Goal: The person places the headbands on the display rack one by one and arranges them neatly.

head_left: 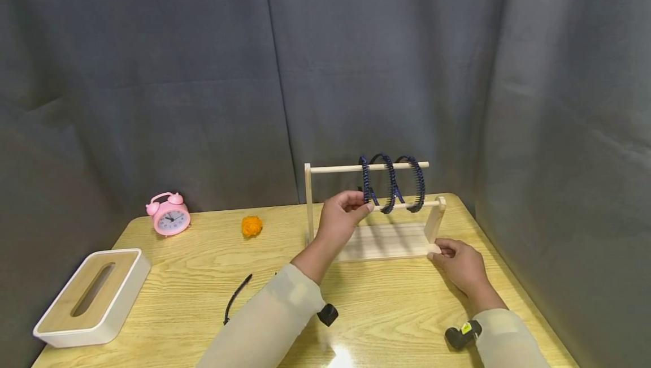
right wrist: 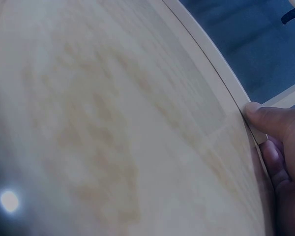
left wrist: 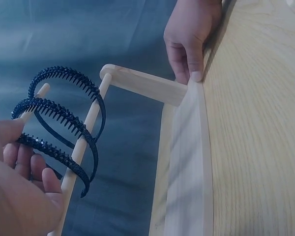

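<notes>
A wooden two-bar rack (head_left: 386,243) carries three dark blue beaded headbands with comb teeth: a left one (head_left: 365,178), a middle one (head_left: 391,187) and a right one (head_left: 419,187). My left hand (head_left: 339,218) holds the left headband, thumb in front near the lower bar and fingers behind it. The left wrist view shows that headband (left wrist: 54,153) beside the curled fingers. At the base's right front corner, my right hand (head_left: 460,266) grips the wood between thumb and fingers. Another dark headband (head_left: 235,297) lies on the table, partly hidden by the left sleeve.
A pink alarm clock (head_left: 170,215) and an orange flower (head_left: 251,226) stand toward the back left of the wooden table (head_left: 203,255). A white tissue box with a wooden top (head_left: 127,283) sits at the left edge. Grey curtains (head_left: 203,74) hang behind and beside the table.
</notes>
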Demonstrator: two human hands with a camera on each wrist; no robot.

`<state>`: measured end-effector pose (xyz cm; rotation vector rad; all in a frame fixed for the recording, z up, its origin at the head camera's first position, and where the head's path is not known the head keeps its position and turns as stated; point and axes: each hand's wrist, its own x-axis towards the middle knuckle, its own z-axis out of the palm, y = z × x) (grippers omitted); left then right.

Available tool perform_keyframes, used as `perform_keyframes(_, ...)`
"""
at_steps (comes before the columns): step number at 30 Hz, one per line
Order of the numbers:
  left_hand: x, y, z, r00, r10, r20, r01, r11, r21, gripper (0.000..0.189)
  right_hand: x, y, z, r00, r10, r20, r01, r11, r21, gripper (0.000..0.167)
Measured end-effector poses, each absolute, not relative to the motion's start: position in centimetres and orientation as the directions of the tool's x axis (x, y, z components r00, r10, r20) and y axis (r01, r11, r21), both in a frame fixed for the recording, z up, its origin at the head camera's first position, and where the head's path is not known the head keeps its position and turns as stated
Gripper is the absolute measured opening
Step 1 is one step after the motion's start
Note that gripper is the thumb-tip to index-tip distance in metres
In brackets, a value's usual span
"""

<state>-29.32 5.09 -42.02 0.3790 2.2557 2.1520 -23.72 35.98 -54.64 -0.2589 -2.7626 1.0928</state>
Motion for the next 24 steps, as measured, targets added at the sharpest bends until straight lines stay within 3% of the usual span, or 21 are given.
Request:
perform_keyframes(8, -29.4, 4.4, -42.2, -0.96, 0.201, 0.195, 0.211, 0.059, 0.976, 0.027, -23.7, 36.0, -54.6, -0.972, 0.216, 0.087, 0.097, 0.716, -0.691, 0.05)
perform_keyframes(12, -29.1, 2.5, -42.1, -0.942, 0.238, 0.236, 0.277, 0.159, 0.948, 0.038, -23.8, 35.8, -54.4, -0.972, 0.218, 0.088, 0.098, 0.716, -0.691, 0.05)
perform_keyframes(16, -28.3, -0.7, -42.0, -0.908, 0.331, 0.257, 0.365, 0.321, 0.874, 0.038, -24.0, 35.6, -54.0, -0.973, 0.216, 0.078, 0.104, 0.716, -0.691, 0.051)
perform_keyframes(19, -27.3, -4.0, -42.5, -0.86, 0.47, 0.2, 0.432, 0.461, 0.775, 0.036, -23.9, 35.6, -54.0, -0.973, 0.217, 0.077, 0.105, 0.717, -0.689, 0.051)
perform_keyframes(24, -25.4, -9.9, -44.9, -0.764, 0.643, 0.044, 0.516, 0.57, 0.64, 0.035, -23.7, 35.9, -54.3, -0.972, 0.218, 0.094, 0.096, 0.725, -0.682, 0.051)
